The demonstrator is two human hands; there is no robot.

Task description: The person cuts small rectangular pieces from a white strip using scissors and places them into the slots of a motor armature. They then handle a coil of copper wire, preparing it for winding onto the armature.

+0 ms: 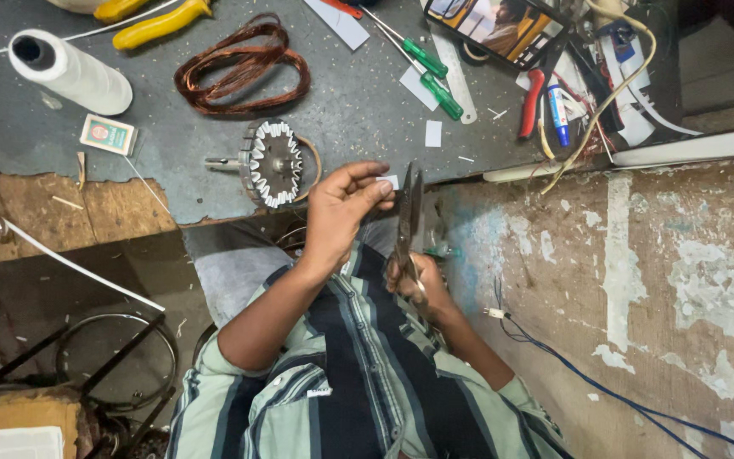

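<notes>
The left hand [343, 206] pinches a small white slip of paper [390, 181] between thumb and fingertips, holding it out just past the bench [358, 102] edge, over the person's lap. The right hand [418, 285] is closed around the handles of a pair of dark scissors [408, 212], whose blades point up toward the bench and stand slightly apart, with the slip right beside them.

To cut well here, the slip wants to sit deep between the blades, near the pivot, where the bite is firmest; a thin piece fed to the tips tends to fold instead of shearing. The pinch should stay close to the cut line so the paper does not flap, yet the fingertips must keep clear of the closing edges. A single smooth squeeze is likely to leave a cleaner edge than several nibbles. Keeping the slip square to the blades matters if the offcut has to match the other white pieces [433, 133] lying on the bench.

Near the bench's front edge, just above the left hand, rests a round metal stator [275, 163] with white liners in its slots. A coil of copper wire [239, 66] lies farther back, green-handled screwdrivers [431, 76] toward the far right, and a white spool of thread [68, 70] near the far left corner.
</notes>
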